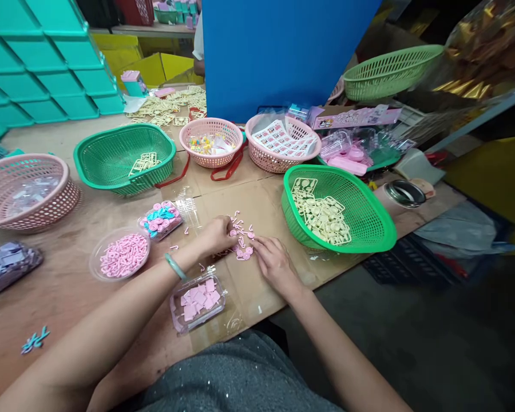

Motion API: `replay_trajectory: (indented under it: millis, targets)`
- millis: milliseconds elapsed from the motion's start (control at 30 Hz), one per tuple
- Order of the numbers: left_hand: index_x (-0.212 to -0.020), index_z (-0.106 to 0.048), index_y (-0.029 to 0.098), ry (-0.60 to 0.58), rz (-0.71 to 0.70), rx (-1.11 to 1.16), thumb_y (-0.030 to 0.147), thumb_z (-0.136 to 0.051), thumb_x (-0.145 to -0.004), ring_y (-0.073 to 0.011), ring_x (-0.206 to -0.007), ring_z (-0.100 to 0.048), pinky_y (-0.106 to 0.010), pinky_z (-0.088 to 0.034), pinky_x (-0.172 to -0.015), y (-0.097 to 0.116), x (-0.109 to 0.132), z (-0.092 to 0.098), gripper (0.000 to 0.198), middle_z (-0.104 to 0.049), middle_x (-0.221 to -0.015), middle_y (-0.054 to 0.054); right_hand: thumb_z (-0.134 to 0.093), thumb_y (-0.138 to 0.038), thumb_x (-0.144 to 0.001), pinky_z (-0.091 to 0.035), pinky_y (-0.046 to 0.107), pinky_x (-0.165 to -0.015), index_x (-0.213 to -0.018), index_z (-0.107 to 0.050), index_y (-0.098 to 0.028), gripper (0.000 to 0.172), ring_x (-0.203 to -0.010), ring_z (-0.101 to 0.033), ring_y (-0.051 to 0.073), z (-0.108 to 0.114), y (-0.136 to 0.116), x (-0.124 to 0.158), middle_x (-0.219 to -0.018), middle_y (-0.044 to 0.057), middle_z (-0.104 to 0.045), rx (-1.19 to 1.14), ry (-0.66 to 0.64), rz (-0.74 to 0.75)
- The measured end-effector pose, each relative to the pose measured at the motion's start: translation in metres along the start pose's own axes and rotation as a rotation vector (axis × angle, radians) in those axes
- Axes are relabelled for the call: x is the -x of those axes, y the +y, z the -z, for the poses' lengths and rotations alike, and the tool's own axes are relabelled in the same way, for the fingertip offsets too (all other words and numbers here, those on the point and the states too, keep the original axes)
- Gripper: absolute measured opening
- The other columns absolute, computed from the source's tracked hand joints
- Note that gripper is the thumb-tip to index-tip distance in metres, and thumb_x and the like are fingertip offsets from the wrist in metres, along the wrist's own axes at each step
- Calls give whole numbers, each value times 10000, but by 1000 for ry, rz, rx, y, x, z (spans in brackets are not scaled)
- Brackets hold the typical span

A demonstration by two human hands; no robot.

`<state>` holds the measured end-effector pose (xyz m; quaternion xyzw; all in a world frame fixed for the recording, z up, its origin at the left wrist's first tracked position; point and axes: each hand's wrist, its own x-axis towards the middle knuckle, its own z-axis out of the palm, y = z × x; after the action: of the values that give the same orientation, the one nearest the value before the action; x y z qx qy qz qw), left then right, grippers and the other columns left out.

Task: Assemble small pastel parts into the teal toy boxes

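A loose pile of small pink plastic pieces, some hook-shaped and some round, lies on the cardboard sheet between my hands. My left hand, with a green bangle at the wrist, is closed at the pile's left side, its fingertips on a small pink piece. From the right, my right hand reaches in with fingers stretched out, their tips touching the pile's edge. Left of my left hand stand a round tub of pink hook-shaped pieces and a clear box of pink and blue pieces. Nearer me is a clear tray of flat pink pieces.
A green basket with cream-coloured parts is right of my hands. Another green basket and pink baskets line the back. A blue panel rises behind. Turquoise bins are stacked back left. A steel cup stands right.
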<state>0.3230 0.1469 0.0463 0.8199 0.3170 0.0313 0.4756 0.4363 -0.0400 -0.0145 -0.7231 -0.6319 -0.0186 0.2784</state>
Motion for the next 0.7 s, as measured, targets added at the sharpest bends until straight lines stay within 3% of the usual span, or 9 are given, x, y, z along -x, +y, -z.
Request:
replay_trajectory:
  millis: [100,200,333,400,467,533,633,700]
  targets:
    - [-698,-550,180,-130,168,535,153,-584,-734,-120,-569,-524,-241,-435,-574,-4,7,16,56,-574,-650,-7,-458,-83,-954,-523,418,-889,-1145,-660,-215,307,-1015,-598,264,2,2,-3,-1066,111,-674,-83,-2,-31]
    - [-723,-616,131,-224,313,1087,119,-559,-732,-127,-657,-624,-224,-506,-641,-8,14,27,59,-655,-738,-67,-504,-126,-950,-535,375,-818,-1016,-674,-228,209,-915,-621,236,6,-1,-13,-951,80,-649,-241,23,-115]
    - [-814,-671,82,-254,395,1309,176,-500,-858,-181,-734,-686,-285,-573,-731,-5,20,21,200,-699,-797,-132,-577,-218,-936,-545,315,-744,-923,-678,-227,103,-816,-640,186,13,-19,-42,-906,47,-646,-489,157,-272]
    - [-838,-668,92,-286,408,1344,262,-463,-943,-184,-730,-684,-313,-583,-752,-4,20,13,286,-696,-802,-125,-594,-264,-934,-558,302,-758,-967,-687,-231,104,-852,-664,179,17,-27,-58,-972,46,-666,-633,146,-266]
    - [-857,-663,104,-311,406,1322,288,-464,-971,-155,-693,-661,-288,-569,-719,-4,20,8,294,-684,-797,-105,-592,-288,-940,-564,300,-781,-1010,-688,-234,131,-897,-678,181,20,-28,-68,-1028,51,-679,-682,129,-248]
    - [-835,-653,117,-282,382,1191,251,-503,-953,-105,-588,-584,-227,-509,-614,-8,20,6,233,-647,-732,-62,-587,-275,-938,-555,307,-782,-987,-686,-227,120,-881,-673,187,21,-21,-69,-996,55,-685,-570,125,-259]
    - [-783,-638,148,-190,199,649,246,-544,-918,-84,-480,-427,-211,-361,-491,-15,17,6,192,-536,-598,17,-596,-205,-897,-533,336,-775,-906,-671,-219,77,-823,-650,208,14,-4,-59,-905,64,-684,-314,25,-254]
    - [-747,-639,167,-149,32,244,239,-560,-888,-108,-510,-431,-235,-345,-519,-16,14,5,177,-525,-582,27,-580,-168,-874,-520,370,-801,-873,-664,-214,96,-836,-640,233,7,3,-54,-880,79,-683,-213,-31,-235]
